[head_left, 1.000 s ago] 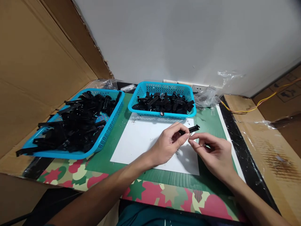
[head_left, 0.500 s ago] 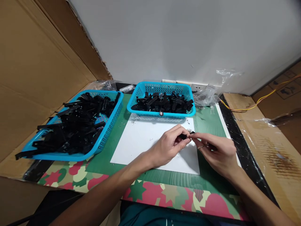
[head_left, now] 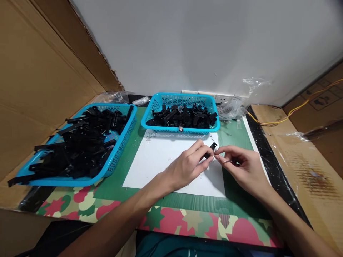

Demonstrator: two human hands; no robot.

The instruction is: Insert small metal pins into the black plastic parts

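Over the right part of a white sheet, my left hand is closed on a small black plastic part, whose notched end sticks up past the fingers. My right hand meets it from the right, thumb and forefinger pinched close to the part. A thin metal tool, perhaps tweezers, lies in that hand; its full shape is hidden by the fingers. Tiny metal pieces are scattered on the sheet, some of them just under my hands.
A blue basket heaped with long black parts stands at the left. Behind the sheet, another blue basket holds smaller black parts. Clear plastic bags lie by the wall socket. Cardboard and a yellow cable are at the right.
The black part has turned so its end now points up and away above my left fingers. My right fingers have drawn back slightly from it. The view has shifted a little.
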